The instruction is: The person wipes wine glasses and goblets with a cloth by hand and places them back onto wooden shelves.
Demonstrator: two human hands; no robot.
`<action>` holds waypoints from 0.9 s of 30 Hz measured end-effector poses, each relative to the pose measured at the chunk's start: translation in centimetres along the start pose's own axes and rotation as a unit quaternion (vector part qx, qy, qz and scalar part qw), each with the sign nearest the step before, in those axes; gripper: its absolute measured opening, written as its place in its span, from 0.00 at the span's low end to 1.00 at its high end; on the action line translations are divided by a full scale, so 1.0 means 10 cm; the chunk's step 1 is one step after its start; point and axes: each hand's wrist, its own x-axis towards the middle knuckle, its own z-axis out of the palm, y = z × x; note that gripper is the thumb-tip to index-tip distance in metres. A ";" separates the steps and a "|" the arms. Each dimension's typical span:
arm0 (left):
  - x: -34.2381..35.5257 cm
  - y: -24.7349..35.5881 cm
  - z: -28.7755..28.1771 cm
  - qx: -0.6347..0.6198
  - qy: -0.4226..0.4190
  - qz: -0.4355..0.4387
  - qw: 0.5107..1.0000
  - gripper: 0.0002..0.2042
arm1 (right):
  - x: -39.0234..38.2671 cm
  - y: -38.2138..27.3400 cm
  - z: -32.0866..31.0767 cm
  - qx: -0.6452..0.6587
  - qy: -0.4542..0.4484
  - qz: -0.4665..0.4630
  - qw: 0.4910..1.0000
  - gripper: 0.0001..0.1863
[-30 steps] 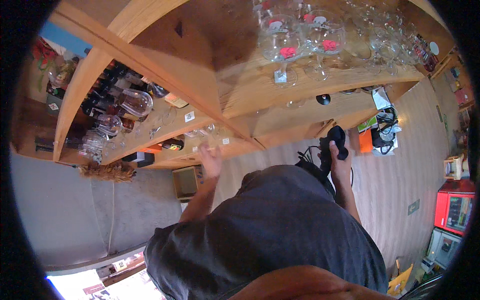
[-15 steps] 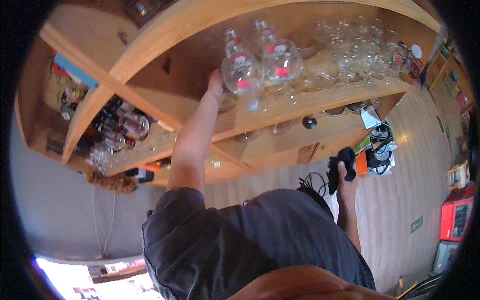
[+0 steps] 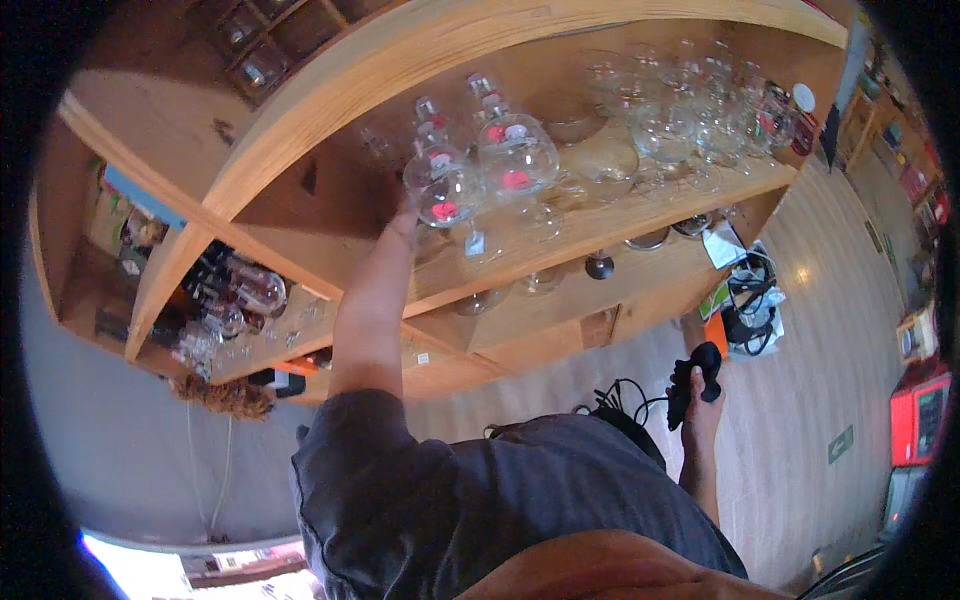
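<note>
Left hand (image 3: pixel 405 215) has reached the round glass (image 3: pixel 445 190) near the shelf's (image 3: pixel 600 235) front edge, grip hidden; lifting remains, right hand (image 3: pixel 700 395) clamped on a black device (image 3: pixel 695 372)

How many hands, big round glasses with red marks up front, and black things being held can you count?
Hands: 2, left hand, right hand
Big round glasses with red marks: 2
Black gadget in right hand: 1
Total: 5

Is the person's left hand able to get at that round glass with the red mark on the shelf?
Probably yes: the left hand is already up at the stemmed glass on the wooden shelf, with nothing between them.
</note>
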 end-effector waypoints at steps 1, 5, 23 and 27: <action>-0.09 -0.06 -0.06 0.058 0.037 0.000 0.998 0.17 | 0.04 -0.02 0.03 -0.013 -0.029 0.016 0.999 0.18; -0.65 -0.17 -0.30 0.266 0.221 0.025 0.938 0.16 | 0.13 -0.01 0.40 0.015 -0.105 0.006 0.994 0.16; -5.01 0.35 0.61 0.080 0.207 0.117 0.968 0.06 | -1.46 0.39 2.07 0.211 -0.514 0.404 0.727 0.19; -5.60 0.26 0.50 0.254 0.206 0.175 0.929 0.05 | -1.85 0.76 1.91 0.039 -0.464 0.329 0.821 0.14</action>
